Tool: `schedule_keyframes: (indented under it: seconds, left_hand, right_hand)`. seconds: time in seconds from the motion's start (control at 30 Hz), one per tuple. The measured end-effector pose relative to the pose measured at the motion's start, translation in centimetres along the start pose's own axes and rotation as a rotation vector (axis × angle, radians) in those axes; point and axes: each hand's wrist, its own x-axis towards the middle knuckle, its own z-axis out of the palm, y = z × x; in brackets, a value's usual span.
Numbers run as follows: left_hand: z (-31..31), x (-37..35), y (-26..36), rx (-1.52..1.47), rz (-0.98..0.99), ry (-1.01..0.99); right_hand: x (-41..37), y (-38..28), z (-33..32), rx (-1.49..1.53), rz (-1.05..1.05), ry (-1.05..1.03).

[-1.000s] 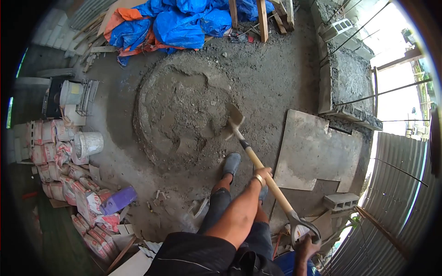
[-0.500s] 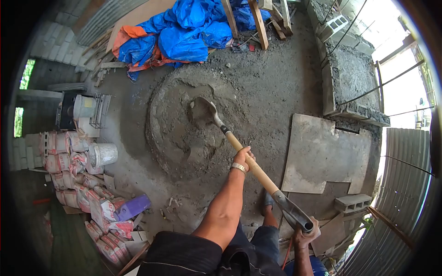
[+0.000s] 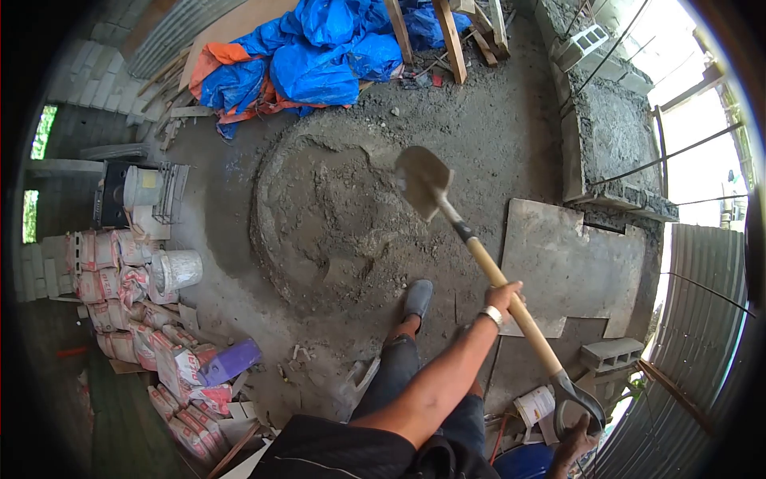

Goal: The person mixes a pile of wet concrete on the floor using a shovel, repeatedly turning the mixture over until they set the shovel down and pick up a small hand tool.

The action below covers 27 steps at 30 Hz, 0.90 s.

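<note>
A shovel [image 3: 523, 316] with a pale wooden shaft slants across the view in both my hands. My left hand [image 3: 504, 296], with a watch at the wrist, wraps round the middle of the shaft. Down at the lower right, my right hand [image 3: 580, 438] grips the dark D-shaped handle. The metal blade [image 3: 423, 177] hangs over the right edge of a ring-shaped heap of wet grey mortar [image 3: 327, 215]. Its face looks smeared with grey, and the heap's middle is hollowed out.
A blue and orange tarp [image 3: 315, 64] is bunched at the back near wooden posts [image 3: 449, 40]. Stacked cement bags [image 3: 128, 279] and a white bucket [image 3: 177, 270] stand left. A flat board [image 3: 558, 263] and a hollow block [image 3: 611, 354] lie right. My shoe [image 3: 418, 298] is close to the heap.
The shovel has swung right, its blade moving from the heap's middle to its right edge. Both hands moved right with it, and a foot now shows beside the heap.
</note>
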Motion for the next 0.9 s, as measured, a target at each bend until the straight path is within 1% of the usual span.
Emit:
schedule_keyframes:
  seconds: [0.03, 0.1, 0.13, 0.2, 0.23, 0.27, 0.3, 0.33, 0.37, 0.4, 0.43, 0.47, 0.53, 0.6, 0.67, 0.7, 0.73, 0.8, 0.87, 0.9]
  left_hand:
    - [0.9, 1.0, -1.4, 0.017, -0.029, -0.008]
    - [2.4, 2.2, -2.6, 0.071, -0.124, 0.009]
    - [2.0, 4.2, -3.7, 0.094, -0.146, 0.002]
    - [0.5, 8.0, -4.3, 0.059, -0.180, 0.026]
    - [0.2, 8.4, -3.1, 0.135, -0.172, -0.010]
    - [-0.9, 9.5, -2.1, 0.130, -0.098, 0.013]
    - [-2.6, 10.4, 0.2, 0.171, -0.056, 0.004]
    - [-5.0, 12.6, 2.4, 0.127, -0.041, 0.022]
    - [-6.2, 11.6, 7.1, 0.058, -0.091, 0.034]
    - [-8.0, 12.6, 10.2, 0.054, -0.043, 0.047]
    - [-9.2, 12.6, 13.1, -0.021, -0.046, 0.029]
    - [-9.4, 12.5, 15.1, -0.124, -0.021, 0.076]
    - [-9.1, 9.6, 18.2, -0.259, 0.005, -0.050]
    - [-8.4, 6.2, 20.3, -0.313, 0.067, -0.061]
    - [-8.1, 4.1, 22.2, -0.362, 0.136, -0.087]
    - [-8.3, 2.8, 22.7, -0.397, 0.164, -0.083]
    - [-8.6, 1.6, 23.0, -0.434, 0.189, -0.080]
    - [-9.1, -0.6, 23.2, -0.417, 0.213, -0.095]
    - [-9.1, -2.4, 22.6, -0.454, 0.225, -0.113]
    - [-9.0, -3.4, 21.7, -0.432, 0.219, -0.218]
  right_hand:
    - [-0.7, -1.5, -0.2, -0.010, -0.010, 0.006]
    - [-2.2, -3.6, 0.0, -0.025, 0.053, -0.014]
    - [-2.4, -4.2, 1.0, -0.038, 0.046, -0.005]
    - [-2.5, -4.9, 3.5, 0.006, -0.066, 0.000]
    - [-1.1, -4.3, 3.4, -0.028, 0.019, -0.087]
    - [-1.2, -5.2, 5.3, -0.054, 0.072, -0.090]
    - [-1.2, -6.6, 8.2, -0.079, 0.128, -0.096]
    - [-1.1, -7.2, 10.8, -0.094, 0.092, -0.210]
    - [-1.9, -9.5, 14.3, -0.120, 0.039, -0.254]
    - [-2.6, -9.9, 16.8, -0.064, 0.002, -0.309]
    - [-2.6, -10.3, 18.9, -0.001, -0.042, -0.358]
    - [-2.2, -11.6, 20.1, 0.003, -0.049, -0.360]
    - [-2.4, -13.6, 21.1, -0.098, -0.618, -0.385]
    - [-2.6, -16.0, 20.9, -0.095, -0.597, -0.443]
    - [-2.5, -17.7, 20.5, -0.081, -0.941, -0.451]
    - [-3.0, -18.4, 20.0, -0.078, -1.145, -0.426]
    - [-3.2, -18.6, 19.4, -0.061, -1.151, -0.430]
    - [-3.5, -18.0, 17.5, 0.072, -1.153, -0.689]
    - [-3.9, -18.2, 15.3, 0.062, -1.136, -0.703]
    - [-3.8, -18.5, 14.1, 0.079, -1.148, -0.629]
